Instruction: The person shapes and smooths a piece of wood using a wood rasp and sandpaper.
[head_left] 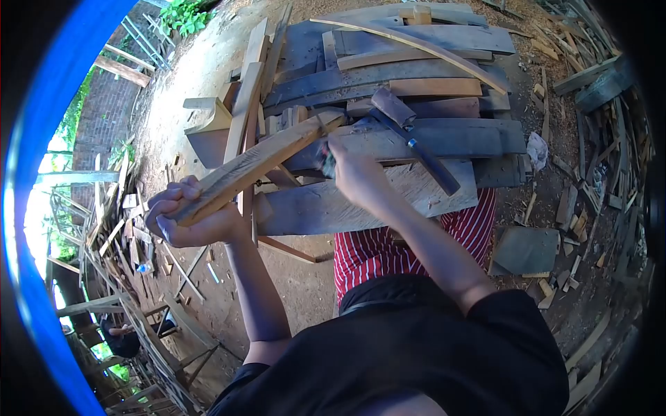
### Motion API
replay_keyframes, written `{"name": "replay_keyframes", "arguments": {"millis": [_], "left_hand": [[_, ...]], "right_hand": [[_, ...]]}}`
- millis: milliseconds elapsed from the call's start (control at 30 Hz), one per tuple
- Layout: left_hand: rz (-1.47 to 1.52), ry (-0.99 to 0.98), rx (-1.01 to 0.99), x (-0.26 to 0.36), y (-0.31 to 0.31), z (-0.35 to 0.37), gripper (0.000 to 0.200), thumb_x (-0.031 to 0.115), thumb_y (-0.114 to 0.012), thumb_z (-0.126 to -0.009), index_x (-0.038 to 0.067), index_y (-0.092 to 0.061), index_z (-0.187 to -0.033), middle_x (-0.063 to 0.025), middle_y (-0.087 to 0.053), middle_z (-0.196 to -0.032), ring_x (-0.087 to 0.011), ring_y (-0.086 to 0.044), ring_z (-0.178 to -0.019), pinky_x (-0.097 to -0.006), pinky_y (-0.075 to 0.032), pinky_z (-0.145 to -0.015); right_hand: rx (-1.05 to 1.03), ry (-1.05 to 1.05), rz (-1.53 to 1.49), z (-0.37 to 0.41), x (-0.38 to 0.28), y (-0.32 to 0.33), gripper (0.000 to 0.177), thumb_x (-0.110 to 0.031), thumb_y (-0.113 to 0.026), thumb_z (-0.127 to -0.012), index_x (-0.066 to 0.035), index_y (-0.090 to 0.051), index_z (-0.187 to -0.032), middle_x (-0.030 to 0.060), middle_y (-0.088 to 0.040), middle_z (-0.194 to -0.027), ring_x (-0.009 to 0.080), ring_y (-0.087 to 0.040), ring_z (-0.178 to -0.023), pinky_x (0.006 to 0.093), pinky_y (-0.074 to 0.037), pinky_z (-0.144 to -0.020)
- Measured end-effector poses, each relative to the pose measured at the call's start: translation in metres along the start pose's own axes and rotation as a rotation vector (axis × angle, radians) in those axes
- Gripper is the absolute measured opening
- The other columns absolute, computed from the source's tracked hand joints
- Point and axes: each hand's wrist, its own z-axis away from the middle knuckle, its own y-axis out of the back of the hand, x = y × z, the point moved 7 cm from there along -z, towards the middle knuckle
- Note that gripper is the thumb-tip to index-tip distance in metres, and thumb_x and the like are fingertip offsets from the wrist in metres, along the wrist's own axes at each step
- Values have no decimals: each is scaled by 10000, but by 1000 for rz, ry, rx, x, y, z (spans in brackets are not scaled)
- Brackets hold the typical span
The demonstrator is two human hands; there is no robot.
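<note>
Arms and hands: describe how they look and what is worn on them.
Both arms are bare below short black sleeves: left arm, right arm. The left hand and right hand wear no gloves; no watch or band shows on either wrist.

strip (257, 163) leans on plank pile (444, 41); tool (424, 156) atop plank pile, right of strip
</note>
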Motion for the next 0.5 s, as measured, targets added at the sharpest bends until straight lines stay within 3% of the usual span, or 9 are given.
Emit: {"name": "replay_keyframes", "arguments": {"millis": [33,67,100,167,233,333,367,433,500], "left_hand": [[6,-34,-19,1,0,0,157,257,-397,-829,123,-413,-748,-32,-451,-678,-109,-487,-537,-251,-449,-489],[-1,80,29,-8,9,-3,157,250,-397,-829,119,-413,-743,-30,-447,-676,-114,-488,-534,-255,-449,-483],[-12,88,18,-8,9,-2,157,250,-397,-829,119,-413,-743,-30,-447,-676,-114,-488,-534,-255,-449,-483],[-21,-27,-37,0,-5,-2,149,233,-393,-829,113,-415,-743,-25,-447,-675,-116,-487,-528,-255,-449,-477],[-23,-40,-7,3,-11,-2,138,208,-386,-830,106,-414,-740,-28,-449,-675,-116,-486,-522,-256,-450,-475],[8,-27,-1,3,-8,-1,125,186,-380,-832,107,-414,-741,-35,-445,-669,-111,-477,-516,-249,-447,-480],[35,53,19,-6,0,-4,138,203,-383,-842,108,-408,-744,-36,-443,-670,-108,-463,-511,-254,-444,-483],[-46,-24,10,5,-14,1,158,222,-380,-853,106,-404,-748,-40,-447,-684,-109,-451,-507,-260,-445,-490],[-37,-25,-6,4,-12,1,172,236,-380,-858,106,-401,-748,-41,-444,-689,-112,-453,-511,-257,-448,-491]], "right_hand": [[84,69,58,9,-9,6,459,-118,-476,-871,-39,-413,-1318,268,-650,-948,400,-648,-913,505,-505,-784],[-94,-24,-65,1,0,1,429,-96,-460,-861,-23,-434,-1284,259,-650,-955,400,-641,-936,509,-502,-788],[-103,-34,-76,-10,7,-2,429,-96,-460,-861,-23,-434,-1284,259,-650,-955,400,-641,-936,509,-502,-788],[23,-99,-56,-40,24,5,424,-83,-465,-846,-26,-447,-1266,251,-649,-963,405,-638,-938,516,-500,-785],[-13,-93,-26,-46,25,1,431,-94,-462,-848,-25,-444,-1274,248,-647,-980,404,-641,-927,517,-502,-777],[301,229,39,3,-2,1,366,-123,-468,-870,-23,-476,-1222,237,-649,-962,401,-649,-891,508,-512,-754],[281,220,37,3,-4,11,366,-123,-468,-870,-23,-476,-1222,237,-649,-962,400,-649,-891,508,-512,-754],[-68,-100,-63,-28,18,16,326,-131,-416,-906,-52,-487,-1214,251,-642,-984,426,-626,-932,509,-509,-783],[-14,-88,-24,-39,28,7,329,-126,-401,-911,-55,-481,-1223,251,-640,-982,434,-624,-914,511,-503,-783]]}}
